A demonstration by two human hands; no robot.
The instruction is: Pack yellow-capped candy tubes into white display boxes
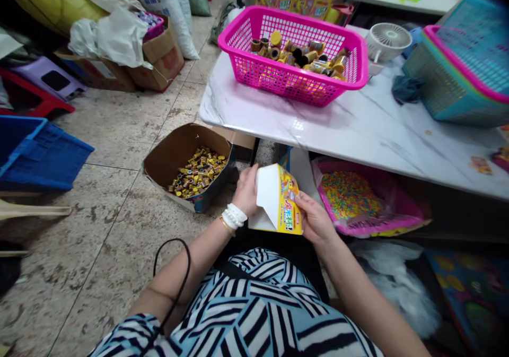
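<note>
Above my lap I hold a yellow printed cardboard box [289, 200] with white inner flaps, partly folded. My left hand [247, 190] grips its left side, the fingers partly hidden behind the white card. On the printed right side, my right hand [316, 218] pinches the edge with the thumb in front. Left of my hands, an open carton [167, 145] on the floor contains many small yellow-and-brown cups [199, 172]. Ahead on the table, a pink basket [286, 78] holds more of these little cups.
The marbled table [358, 123] bears a small white fan [388, 41] and stacked baskets [449, 92]. Beneath it lies a pink bag of colourful bits [350, 195]. A blue crate [43, 153] stands at left, near cardboard boxes [163, 54] and sacks.
</note>
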